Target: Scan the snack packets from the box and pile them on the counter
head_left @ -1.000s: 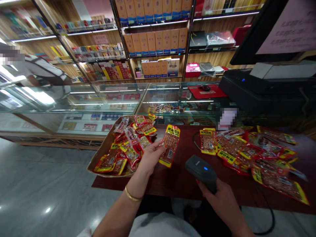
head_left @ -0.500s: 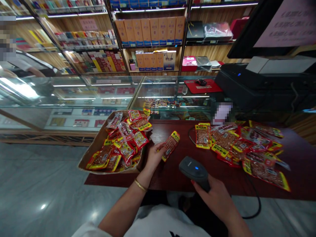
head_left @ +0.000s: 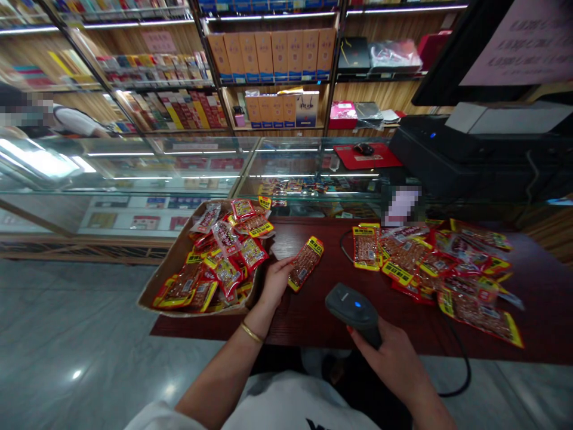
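Note:
My left hand [head_left: 276, 282] pinches the left edge of a snack packet [head_left: 307, 264] with red sides and yellow ends, above the dark wooden tabletop [head_left: 290, 325]. In my right hand [head_left: 394, 355] is a dark grey barcode scanner [head_left: 353, 307], a blue light showing on its top; its head points towards the packet. Left of my left hand, a cardboard box [head_left: 145, 298] holds many similar packets, loosely heaped. On the right of the table lies a spread pile of snack packets [head_left: 407, 257], with one packet [head_left: 367, 246] at its left end.
Behind the table stands a glass display counter [head_left: 188, 161], with a mouse [head_left: 364, 149] on a red mat [head_left: 389, 156]. A monitor [head_left: 474, 54] and a black machine [head_left: 447, 161] occupy the right. The scanner's cable [head_left: 468, 370] hangs over the front edge. A person [head_left: 74, 121] is behind the counter, far left.
My left hand has shifted slightly left, and the packet has turned so its face shows more. The scanner stays nearly still. The person at far left has bent lower.

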Available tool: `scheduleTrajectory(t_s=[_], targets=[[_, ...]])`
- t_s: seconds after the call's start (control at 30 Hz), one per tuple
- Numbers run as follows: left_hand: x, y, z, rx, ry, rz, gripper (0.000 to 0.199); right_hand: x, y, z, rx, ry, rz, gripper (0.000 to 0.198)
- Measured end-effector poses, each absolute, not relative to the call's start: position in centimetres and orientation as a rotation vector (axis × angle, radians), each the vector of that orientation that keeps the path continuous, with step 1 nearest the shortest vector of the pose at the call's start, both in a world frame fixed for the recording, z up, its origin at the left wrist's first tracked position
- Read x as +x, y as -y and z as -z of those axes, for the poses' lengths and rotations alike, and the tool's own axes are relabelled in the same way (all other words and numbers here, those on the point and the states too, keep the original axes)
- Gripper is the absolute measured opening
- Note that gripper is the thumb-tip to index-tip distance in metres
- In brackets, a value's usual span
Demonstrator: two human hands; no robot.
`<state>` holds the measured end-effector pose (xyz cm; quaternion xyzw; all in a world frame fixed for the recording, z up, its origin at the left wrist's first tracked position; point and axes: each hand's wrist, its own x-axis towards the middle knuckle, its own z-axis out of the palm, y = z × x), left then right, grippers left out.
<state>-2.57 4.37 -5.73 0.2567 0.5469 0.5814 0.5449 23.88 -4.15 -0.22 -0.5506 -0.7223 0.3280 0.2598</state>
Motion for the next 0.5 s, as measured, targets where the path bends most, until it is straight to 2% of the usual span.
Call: scheduleTrajectory(t_s=[0.17, 0.33, 0.5], targets=[[-2.51, -4.42, 5.76, 0.595, -1.289, -1.384, 0.041, 24.26, 4.12, 0.59, -1.537, 1.953, -0.838, 0.028], [-2.65, -4.6, 5.82, 0.58, -1.303, -1.388, 0.036, 24.26, 4.08, 0.69, -1.528, 1.965, -0.816, 0.032], [-2.41, -4.48, 5.71, 0.579, -1.321, -1.374, 0.036, 24.1, 4.14, 0.44, -1.535, 1.919, -0.855, 0.028]])
